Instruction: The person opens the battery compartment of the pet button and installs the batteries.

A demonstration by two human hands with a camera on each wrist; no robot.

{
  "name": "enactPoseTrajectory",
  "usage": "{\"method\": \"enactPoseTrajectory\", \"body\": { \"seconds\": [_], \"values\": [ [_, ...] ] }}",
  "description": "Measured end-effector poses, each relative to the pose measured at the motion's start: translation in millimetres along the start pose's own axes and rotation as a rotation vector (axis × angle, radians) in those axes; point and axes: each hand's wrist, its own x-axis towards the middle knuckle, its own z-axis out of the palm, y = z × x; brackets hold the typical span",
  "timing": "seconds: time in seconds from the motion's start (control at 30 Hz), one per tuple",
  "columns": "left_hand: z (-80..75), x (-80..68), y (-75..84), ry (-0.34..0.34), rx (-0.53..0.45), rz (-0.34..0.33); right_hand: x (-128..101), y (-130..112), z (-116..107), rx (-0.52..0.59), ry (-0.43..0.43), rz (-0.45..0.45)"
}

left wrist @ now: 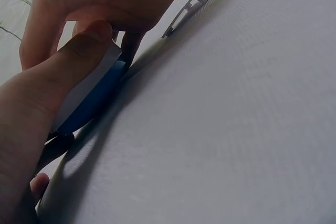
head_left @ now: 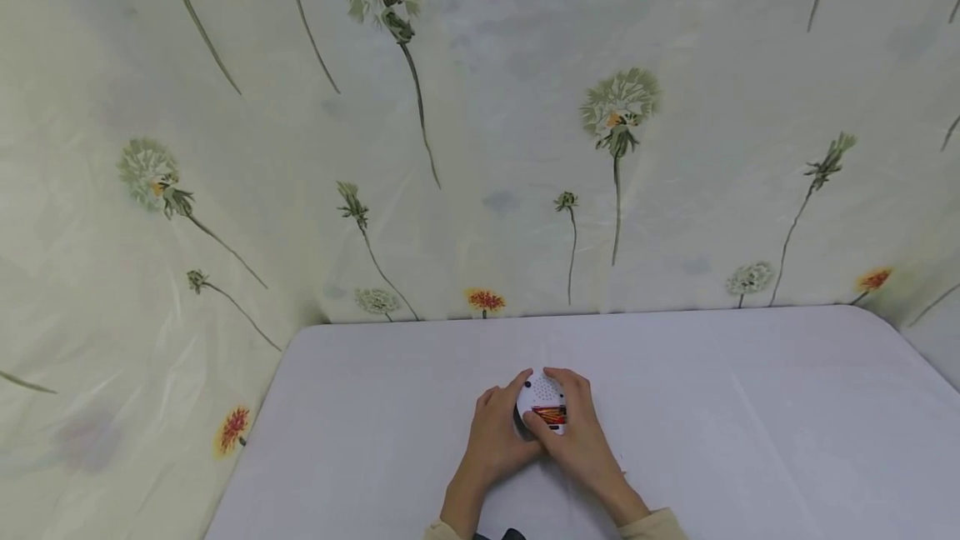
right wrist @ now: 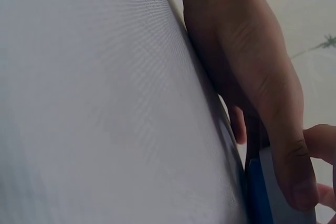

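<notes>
A round white device point(head_left: 542, 387) with a pattern of small holes is held between both hands, its back facing up. Red-and-orange batteries point(head_left: 553, 415) show in its uncovered compartment. My left hand point(head_left: 495, 432) grips the device's left side. My right hand point(head_left: 583, 440) holds the other side, fingers around the far edge and thumb over the face beside the batteries. Both wrist views show a blue underside point(left wrist: 100, 98) below the white shell, low over the table; the device's front is hidden. A thin white plastic piece point(left wrist: 188, 10) lies beyond the hands in the left wrist view.
A white cloth covers the table point(head_left: 375, 407). Behind it hangs a curtain point(head_left: 495, 132) printed with dandelions. A dark object point(head_left: 513, 534) pokes in at the bottom edge, between the forearms. The table's back edge runs well beyond the hands.
</notes>
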Motion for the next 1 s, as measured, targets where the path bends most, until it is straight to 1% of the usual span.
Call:
{"method": "enactPoseTrajectory", "body": {
  "seconds": [0.3, 0.57, 0.67, 0.83, 1.0],
  "values": [
    [0.0, 0.4, 1.3, -0.007, 0.022, -0.008, 0.2, -2.4, 1.4, -0.05, 0.044, -0.036],
    [0.6, -0.2, 1.1, -0.008, 0.019, -0.012, -0.5, -1.4, 1.1, -0.031, 0.056, -0.058],
    [0.0, -0.9, 1.6, -0.005, 0.017, -0.013, -0.5, -1.3, 0.4, -0.015, 0.037, -0.053],
    [-0.8, -2.0, 2.1, -0.007, 0.003, -0.019, 0.3, -1.3, -2.4, 0.027, -0.018, -0.034],
    [-0.8, -1.5, 1.9, -0.003, 0.007, -0.007, 0.9, -1.9, -5.6, 0.047, -0.056, -0.029]
  ]
}}
